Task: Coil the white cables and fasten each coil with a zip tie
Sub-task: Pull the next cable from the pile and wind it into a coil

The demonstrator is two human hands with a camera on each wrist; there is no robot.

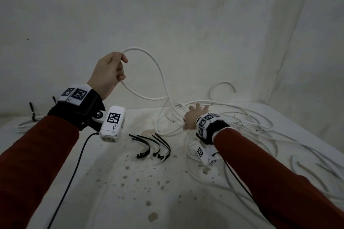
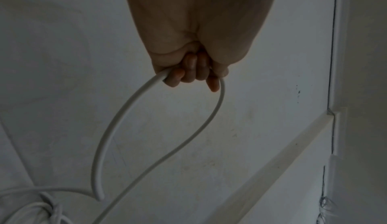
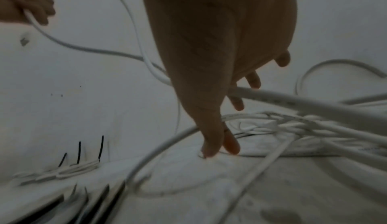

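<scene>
The left hand (image 1: 108,72) is raised above the table (image 1: 115,182), its fingers (image 2: 189,69) curled tight round a white cable (image 1: 160,72), which passes through the fist and comes out at both sides. From the top of the fist the cable arches up and to the right, then drops toward the tabletop; from the bottom it sags in a curve and crosses the falling strand. In the left wrist view the shorter strand ends in a free tip (image 2: 100,196) hanging in the air. The right hand (image 1: 194,117) is low at the right, reaching into the tangle of loose cables (image 1: 251,122) with fingers spread and fairly straight; it grips nothing plainly (the right wrist view is blurred), though one thick strand (image 3: 293,100) runs just under the fingertips (image 3: 254,81) and the thumb (image 3: 211,146) comes down to the tabletop. The tangle sprawls over the right half of the table, from the far wall to the near right edge. Between the two arms lies a small bunch of black zip ties (image 1: 154,147), curved, flat on the spotted surface. At the far left sits a finished coil (image 1: 28,123), a black tie (image 1: 32,111) standing up from it.
</scene>
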